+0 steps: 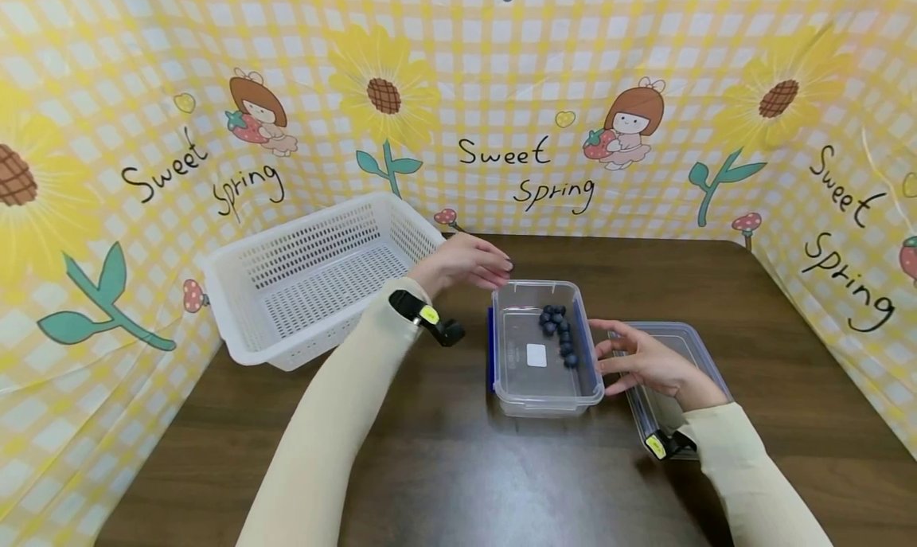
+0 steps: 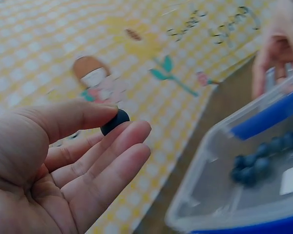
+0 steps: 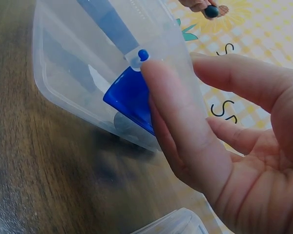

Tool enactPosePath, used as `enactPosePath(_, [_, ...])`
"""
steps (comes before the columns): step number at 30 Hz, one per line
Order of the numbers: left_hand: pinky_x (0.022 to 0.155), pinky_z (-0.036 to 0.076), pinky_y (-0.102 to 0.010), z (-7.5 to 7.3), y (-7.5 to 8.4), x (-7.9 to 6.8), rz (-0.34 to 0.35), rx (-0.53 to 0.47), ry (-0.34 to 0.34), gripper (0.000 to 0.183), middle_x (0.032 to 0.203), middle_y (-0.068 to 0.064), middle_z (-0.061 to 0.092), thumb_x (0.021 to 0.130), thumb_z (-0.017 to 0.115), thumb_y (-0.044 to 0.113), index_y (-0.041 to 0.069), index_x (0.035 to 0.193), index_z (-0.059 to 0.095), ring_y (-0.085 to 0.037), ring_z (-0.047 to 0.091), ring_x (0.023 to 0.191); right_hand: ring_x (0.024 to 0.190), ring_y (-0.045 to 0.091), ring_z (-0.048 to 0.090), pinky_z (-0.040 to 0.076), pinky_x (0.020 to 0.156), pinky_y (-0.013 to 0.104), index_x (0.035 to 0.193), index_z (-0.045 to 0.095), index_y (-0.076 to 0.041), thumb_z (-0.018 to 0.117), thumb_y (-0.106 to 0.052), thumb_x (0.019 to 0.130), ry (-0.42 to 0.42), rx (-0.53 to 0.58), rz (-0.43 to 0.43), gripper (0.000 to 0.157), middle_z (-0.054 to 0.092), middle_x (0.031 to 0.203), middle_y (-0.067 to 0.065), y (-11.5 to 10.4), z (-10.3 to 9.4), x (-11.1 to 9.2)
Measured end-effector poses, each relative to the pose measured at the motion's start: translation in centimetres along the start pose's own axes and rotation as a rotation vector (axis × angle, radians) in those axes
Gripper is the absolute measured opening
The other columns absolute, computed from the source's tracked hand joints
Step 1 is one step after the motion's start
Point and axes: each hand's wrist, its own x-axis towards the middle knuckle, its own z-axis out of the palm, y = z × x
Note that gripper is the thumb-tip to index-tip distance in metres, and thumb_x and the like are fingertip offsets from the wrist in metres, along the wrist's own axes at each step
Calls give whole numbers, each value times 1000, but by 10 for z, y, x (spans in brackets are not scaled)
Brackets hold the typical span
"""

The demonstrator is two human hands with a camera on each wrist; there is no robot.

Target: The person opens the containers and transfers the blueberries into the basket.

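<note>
Between thumb and fingertips, my left hand (image 1: 469,262) pinches a single blueberry (image 2: 115,122), held just above the far left corner of a clear plastic container (image 1: 516,380). Several more blueberries (image 1: 557,330) lie on that container's floor, toward its right side, near a white square label (image 1: 536,355). At the container's right side is my right hand (image 1: 648,364), its fingers spread and touching the wall by a blue clip (image 3: 132,97). Part of the container's contents is blurred in the left wrist view.
A white slotted basket (image 1: 286,356) stands at the back left, under my left forearm's far side. A clear lid (image 1: 688,340) with a bluish edge lies right of the container, partly beneath my right hand. Patterned cloth (image 1: 466,77) walls in the dark wooden table (image 1: 430,467).
</note>
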Motion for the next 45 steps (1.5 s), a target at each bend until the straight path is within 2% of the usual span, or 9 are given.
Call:
enactPosePath(6, [76, 62, -39, -37, 8, -6, 37, -83, 92, 12, 79, -13, 72, 95, 65, -1, -7, 105, 66, -22, 72, 69, 90, 21, 67, 62, 71, 44, 153, 10, 5, 61, 6, 94, -9, 10, -11, 79, 52, 109, 15, 2, -2, -1])
enactPosePath(11, [68, 62, -32, -65, 11, -12, 30, -138, 153, 7, 83, -16, 73, 95, 64, 0, -4, 101, 65, -21, 72, 70, 89, 21, 67, 62, 71, 44, 153, 11, 5, 62, 6, 93, -6, 8, -6, 79, 52, 109, 14, 3, -3, -1])
enactPosePath(17, [76, 62, -34, -97, 10, -22, 34, -180, 231, 7, 86, -14, 73, 97, 63, 2, -1, 103, 65, -20, 72, 74, 90, 21, 67, 62, 72, 45, 154, 11, 4, 61, 7, 94, 4, 0, -1, 78, 52, 110, 14, 5, -3, 1])
enactPosePath(23, [90, 57, -34, -137, -5, -37, 64, -383, 300, 5, 93, -12, 72, 97, 63, 3, 4, 96, 68, -21, 71, 87, 90, 21, 66, 62, 72, 46, 154, 12, 3, 61, 7, 94, 13, -6, 5, 78, 52, 111, 15, 5, -3, 2])
enactPosePath(29, [101, 49, -33, -174, -27, -51, 56, -608, 355, 11, 93, -11, 72, 99, 60, 2, 3, 109, 64, -21, 71, 88, 90, 21, 66, 62, 72, 45, 154, 12, 3, 62, 5, 94, 9, -9, 2, 78, 51, 111, 16, 5, -2, 3])
enactPosePath(34, [98, 51, -31, -191, -46, -60, 10, -705, 458, 19, 87, -12, 72, 98, 59, -2, 0, 116, 60, -21, 72, 83, 90, 22, 66, 62, 72, 45, 154, 12, 4, 61, 6, 94, 6, 3, -1, 78, 51, 110, 16, 4, -1, 2])
enactPosePath(38, [97, 50, -29, -199, -57, -63, -57, -749, 566, 8, 82, -12, 71, 98, 59, 0, 2, 105, 64, -19, 72, 78, 90, 22, 66, 62, 71, 45, 154, 11, 4, 61, 6, 94, 8, 5, 4, 79, 51, 110, 16, 3, 0, 2])
enactPosePath(41, [95, 51, -29, -202, -62, -63, -80, -765, 613, 6, 80, -12, 71, 98, 59, 1, 2, 100, 64, -18, 72, 73, 90, 22, 66, 62, 71, 45, 155, 11, 4, 61, 6, 94, 11, 6, 6, 79, 51, 110, 17, 2, -1, 1])
enactPosePath(45, [94, 53, -29, -203, -63, -62, -85, -763, 648, 11, 75, -12, 69, 98, 60, 3, 2, 109, 63, -19, 72, 72, 89, 22, 67, 62, 71, 44, 155, 10, 4, 61, 6, 94, 13, 7, 5, 79, 52, 110, 17, 2, -1, 1])
